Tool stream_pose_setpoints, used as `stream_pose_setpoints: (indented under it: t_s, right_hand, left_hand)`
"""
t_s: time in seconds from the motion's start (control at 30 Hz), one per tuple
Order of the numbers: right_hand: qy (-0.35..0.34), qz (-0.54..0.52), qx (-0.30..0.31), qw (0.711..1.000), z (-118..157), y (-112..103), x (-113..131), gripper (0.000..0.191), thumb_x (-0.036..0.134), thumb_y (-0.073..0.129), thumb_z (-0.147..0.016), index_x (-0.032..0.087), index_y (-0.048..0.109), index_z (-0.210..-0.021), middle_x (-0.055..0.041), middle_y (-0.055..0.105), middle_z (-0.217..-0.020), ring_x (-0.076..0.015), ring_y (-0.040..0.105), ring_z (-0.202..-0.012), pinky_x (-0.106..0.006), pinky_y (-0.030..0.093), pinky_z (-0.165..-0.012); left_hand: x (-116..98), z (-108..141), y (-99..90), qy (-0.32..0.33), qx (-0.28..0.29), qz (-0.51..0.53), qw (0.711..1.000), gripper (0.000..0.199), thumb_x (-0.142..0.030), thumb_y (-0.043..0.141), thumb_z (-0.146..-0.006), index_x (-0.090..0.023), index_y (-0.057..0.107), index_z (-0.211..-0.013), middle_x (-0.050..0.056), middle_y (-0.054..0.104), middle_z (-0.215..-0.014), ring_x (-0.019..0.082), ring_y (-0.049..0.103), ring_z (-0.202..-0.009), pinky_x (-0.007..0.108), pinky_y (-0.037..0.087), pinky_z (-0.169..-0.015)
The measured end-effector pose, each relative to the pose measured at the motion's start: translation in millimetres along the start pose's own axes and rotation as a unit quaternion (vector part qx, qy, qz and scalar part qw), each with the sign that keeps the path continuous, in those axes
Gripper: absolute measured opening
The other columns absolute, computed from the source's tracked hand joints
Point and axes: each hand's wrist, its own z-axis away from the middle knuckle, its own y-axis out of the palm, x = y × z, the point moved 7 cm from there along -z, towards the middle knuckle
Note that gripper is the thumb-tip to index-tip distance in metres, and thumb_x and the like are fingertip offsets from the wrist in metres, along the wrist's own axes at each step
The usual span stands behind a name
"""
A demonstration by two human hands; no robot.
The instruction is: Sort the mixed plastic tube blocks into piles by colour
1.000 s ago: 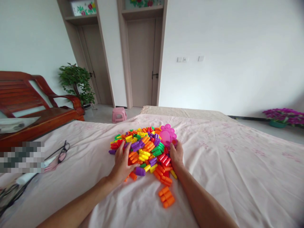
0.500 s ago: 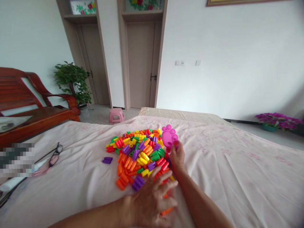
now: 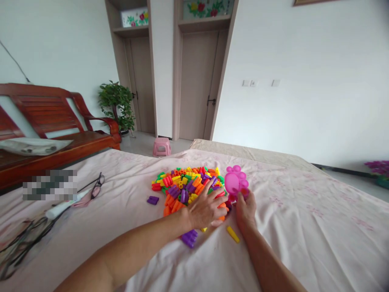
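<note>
A heap of coloured plastic tube blocks (image 3: 174, 190) in orange, yellow, red, green and purple lies on the pale bedsheet. My left hand (image 3: 206, 207) rests over the near right side of the heap, fingers spread, covering some of the blocks. To its right, my right hand (image 3: 245, 207) pinches the lower edge of a pink paw-shaped plastic piece (image 3: 234, 181), which stands tilted up beside the heap. A single yellow block (image 3: 233, 234) lies apart in front of the hands. Purple blocks sit loose at the heap's left (image 3: 152, 200) and near edge (image 3: 189, 238).
Glasses (image 3: 97, 187), a white tube (image 3: 65, 206) and cables lie on the sheet at left. Behind are a wooden bench (image 3: 54, 109), a potted plant (image 3: 117, 103), a pink stool (image 3: 162, 147) and doors (image 3: 199, 85). Purple flowers (image 3: 378, 168) stand at far right.
My left hand has moved forward from the near edge onto the heap, pushing near blocks together. A yellow block now shows alone. My right hand still holds the pink piece. The view has turned left.
</note>
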Motion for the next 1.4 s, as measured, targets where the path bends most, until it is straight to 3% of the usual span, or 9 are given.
stream_pose_setpoints:
  t_s: [0.2,0.4,0.57,0.73,0.83,0.93,1.03,1.23,1.4]
  right_hand:
    - [0.001,0.025,-0.025,0.999,-5,-5,-7,0.025,0.039,0.054,-0.078,0.019,0.061,-0.092,-0.002,0.062,-0.08,-0.0207,0.056,-0.072,-0.033,0.043,-0.067]
    - [0.017,0.027,-0.036,0.999,-2,-8,-5,0.027,0.04,0.051,-0.078,0.018,0.059,-0.092,-0.0019,0.062,-0.08,-0.0206,0.055,-0.074,-0.032,0.043,-0.067]
    - [0.01,0.03,-0.047,0.998,1,-11,0,0.027,0.039,0.05,-0.078,0.019,0.058,-0.094,-0.0019,0.062,-0.083,-0.0203,0.055,-0.076,-0.031,0.042,-0.068]
    - [0.023,0.045,-0.056,0.997,-7,-16,-6,0.029,0.038,0.048,-0.078,0.019,0.057,-0.098,-0.0016,0.06,-0.081,-0.0201,0.055,-0.072,-0.031,0.042,-0.067]
    - [0.03,0.095,-0.057,0.993,-17,-24,-12,0.035,0.036,0.047,-0.077,0.02,0.057,-0.106,-0.0024,0.06,-0.08,-0.0205,0.054,-0.067,-0.033,0.04,-0.066]
    - [0.024,0.166,-0.058,0.984,-24,-31,-15,0.044,0.033,0.049,-0.076,0.024,0.059,-0.118,-0.0039,0.062,-0.079,-0.0221,0.054,-0.065,-0.036,0.038,-0.069]
    - [0.004,0.199,-0.025,0.98,-25,-26,-13,0.046,0.033,0.053,-0.077,0.029,0.06,-0.122,-0.0038,0.064,-0.077,-0.0228,0.055,-0.064,-0.038,0.038,-0.07]
    - [-0.065,0.133,0.107,0.983,-5,8,0,0.038,0.042,0.056,-0.081,0.032,0.064,-0.117,-0.0018,0.072,-0.091,-0.0238,0.062,-0.076,-0.035,0.044,-0.072]
    - [-0.057,0.079,0.101,0.99,2,9,4,0.039,0.042,0.051,-0.084,0.027,0.06,-0.119,-0.0007,0.071,-0.084,-0.0194,0.061,-0.069,-0.031,0.048,-0.066]
  left_hand:
    - [36,-8,5.9,-0.131,-0.037,0.031,0.99,0.023,-0.039,0.061,-0.085,-0.022,0.072,-0.097,0.01,0.06,-0.129,0.031,0.044,-0.127,0.066,0.003,-0.115]
    - [84,-2,8.4,-0.316,-0.054,0.028,0.947,0.026,-0.041,0.06,-0.086,-0.023,0.07,-0.102,0.012,0.063,-0.128,0.031,0.05,-0.123,0.065,0.013,-0.114]
    - [108,18,-8.6,-0.357,-0.062,0.012,0.932,0.031,-0.027,0.058,-0.087,-0.022,0.065,-0.117,0.015,0.059,-0.134,0.033,0.05,-0.125,0.066,0.016,-0.111]
    - [140,81,-34.0,-0.467,-0.119,0.002,0.876,0.035,-0.032,0.047,-0.092,-0.023,0.062,-0.123,0.011,0.06,-0.136,0.029,0.048,-0.13,0.058,0.015,-0.115]
    - [167,145,-18.9,-0.58,-0.13,0.079,0.8,0.044,-0.039,0.044,-0.092,-0.02,0.059,-0.128,0.012,0.056,-0.14,0.029,0.044,-0.135,0.051,0.023,-0.115]
    - [183,195,7.1,-0.632,-0.124,0.118,0.756,0.049,-0.041,0.039,-0.091,-0.013,0.062,-0.123,0.019,0.063,-0.13,0.033,0.054,-0.124,0.05,0.037,-0.107]
    - [191,217,33.4,-0.649,-0.121,0.182,0.729,0.051,-0.044,0.032,-0.091,-0.016,0.067,-0.115,0.015,0.07,-0.119,0.03,0.062,-0.114,0.042,0.047,-0.098]
    - [190,210,52.5,-0.609,-0.16,0.287,0.722,0.058,-0.05,0.033,-0.09,-0.013,0.064,-0.123,0.011,0.066,-0.128,0.024,0.058,-0.121,0.033,0.044,-0.104]
    - [192,211,58.0,-0.596,-0.181,0.329,0.71,0.058,-0.051,0.037,-0.089,-0.012,0.065,-0.121,0.011,0.067,-0.126,0.026,0.059,-0.12,0.035,0.047,-0.102]
